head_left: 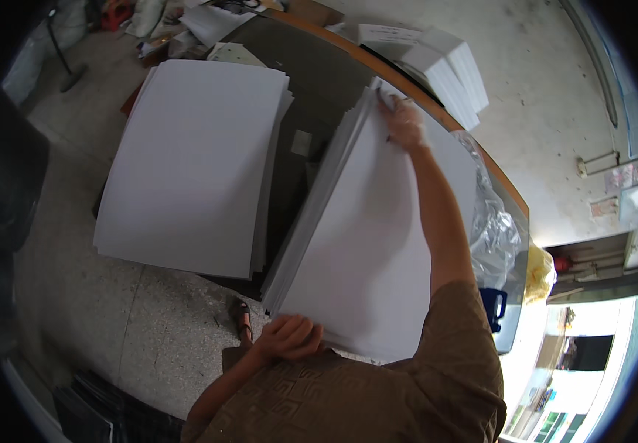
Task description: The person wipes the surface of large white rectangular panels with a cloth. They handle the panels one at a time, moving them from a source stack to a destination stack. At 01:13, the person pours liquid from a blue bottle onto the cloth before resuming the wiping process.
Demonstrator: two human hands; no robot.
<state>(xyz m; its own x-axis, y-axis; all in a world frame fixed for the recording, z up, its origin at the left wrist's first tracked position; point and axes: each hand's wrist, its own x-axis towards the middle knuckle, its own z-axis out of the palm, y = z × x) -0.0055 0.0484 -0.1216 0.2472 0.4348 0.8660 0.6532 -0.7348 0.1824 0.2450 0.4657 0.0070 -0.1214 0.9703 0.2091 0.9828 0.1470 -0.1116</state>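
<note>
A tall stack of large white sheets [363,244] lies slantwise on the dark table in front of me, its left edges fanned out in steps. My right hand [405,124] reaches across to its far end and rests on the top sheet by the far left corner, thumb and fingers apart. At the near edge of this stack, close to my body, my left hand [289,337] is closed with the fingers curled; whatever is inside them is hidden. To the left lies a second stack of white sheets [193,162], untouched by either hand, its right edges uneven.
The dark table [311,66] has a wooden edge. Clear plastic wrapping [492,229] and a dark blue object [493,308] are along its right side. Beyond the table stand white stacked blocks [448,70]. A yellow bag [539,275] is at the right.
</note>
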